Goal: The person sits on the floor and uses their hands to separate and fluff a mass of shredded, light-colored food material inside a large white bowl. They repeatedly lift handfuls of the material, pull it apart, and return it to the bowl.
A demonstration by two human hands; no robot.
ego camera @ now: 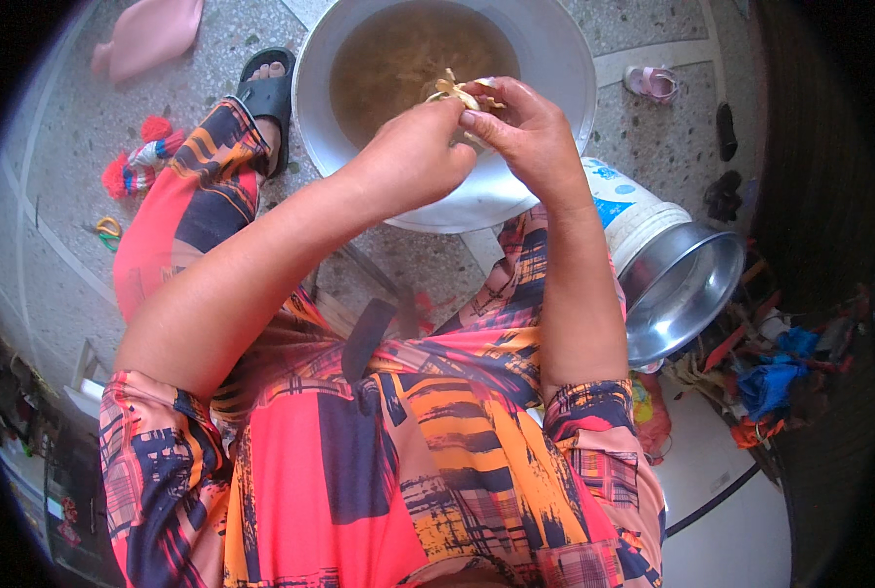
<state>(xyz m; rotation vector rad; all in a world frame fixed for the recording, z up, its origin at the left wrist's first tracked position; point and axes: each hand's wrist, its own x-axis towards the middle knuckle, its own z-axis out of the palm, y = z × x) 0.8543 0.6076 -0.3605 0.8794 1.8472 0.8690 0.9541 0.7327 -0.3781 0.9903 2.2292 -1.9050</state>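
Note:
A wide metal basin (445, 209) stands on the floor between my feet, holding cloudy brown water (401, 66) with pale pieces under the surface. Over its near right part, both hands meet around a small bunch of cream-yellow, strip-like food pieces (452, 90), perhaps mushroom or a soaked vegetable. My left hand (426, 151) is curled with its fingers mostly hidden, pressing on the bunch from the left. From the right, my right hand (529, 128) pinches it between thumb and fingers.
To the right, a shiny metal bowl (684, 301) rests tilted against a white bucket (628, 202). Also on the floor lie a pink hot-water bottle (154, 37), scissors (107, 230), a pompom item (143, 162) and a small pink shoe (652, 83). A blue cloth heap (775, 375) sits at right.

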